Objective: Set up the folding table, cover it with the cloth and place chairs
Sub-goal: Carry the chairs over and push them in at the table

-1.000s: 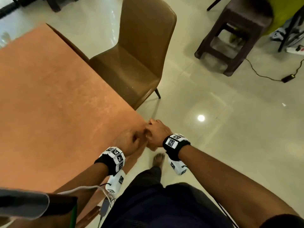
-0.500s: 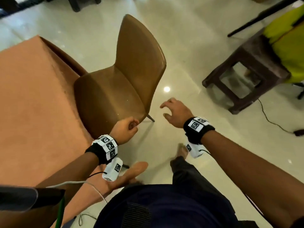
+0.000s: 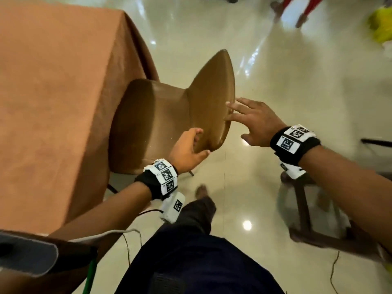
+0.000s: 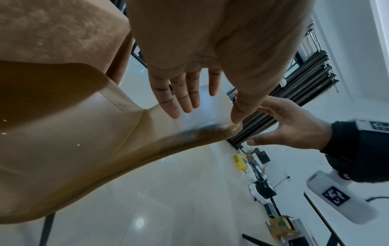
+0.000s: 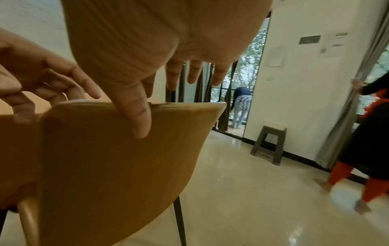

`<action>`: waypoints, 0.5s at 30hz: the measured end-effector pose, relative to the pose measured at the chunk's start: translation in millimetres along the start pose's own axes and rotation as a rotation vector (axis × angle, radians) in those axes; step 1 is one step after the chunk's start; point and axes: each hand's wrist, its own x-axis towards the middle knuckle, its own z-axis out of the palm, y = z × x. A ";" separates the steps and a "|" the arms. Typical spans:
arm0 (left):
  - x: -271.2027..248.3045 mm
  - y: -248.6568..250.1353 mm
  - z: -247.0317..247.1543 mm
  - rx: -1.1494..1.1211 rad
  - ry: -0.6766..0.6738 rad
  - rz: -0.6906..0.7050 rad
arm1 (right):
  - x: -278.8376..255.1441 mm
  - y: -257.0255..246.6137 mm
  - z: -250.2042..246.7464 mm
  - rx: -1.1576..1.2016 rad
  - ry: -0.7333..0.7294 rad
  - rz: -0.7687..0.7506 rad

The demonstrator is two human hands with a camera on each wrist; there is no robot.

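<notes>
An orange-brown cloth covers the table on the left and hangs down its sides. A brown chair stands against the table's side, its seat partly under the hanging cloth. My left hand is at the near corner of the backrest, with straight fingers on its front and the thumb at the edge. In the left wrist view the left hand lies spread over the backrest. My right hand is spread at the backrest's top edge. In the right wrist view the right hand has its thumb against the chair's back, fingers extended over the top.
A dark brown stool stands on the glossy floor just under my right forearm. A thin cable lies near it. My foot is beside the chair. A grey stool and a person in red trousers are across the room.
A second ago both hands pinched the cloth at the table's corner. They let go of it and moved to the chair's backrest, and my view swung round towards the chair.
</notes>
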 end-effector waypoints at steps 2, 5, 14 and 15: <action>14.4 7.6 9.4 -0.022 0.051 -0.030 | 21.5 16.3 -8.3 -0.072 -0.043 -0.105; 31.4 18.2 15.3 -0.038 0.084 -0.049 | 50.2 30.9 -16.1 -0.100 -0.087 -0.214; 41.2 35.3 29.2 0.184 0.098 -0.168 | 127.7 32.3 -40.6 -0.181 -0.353 -0.663; 41.7 38.1 31.0 0.192 0.102 -0.188 | 133.9 34.9 -39.8 -0.170 -0.364 -0.716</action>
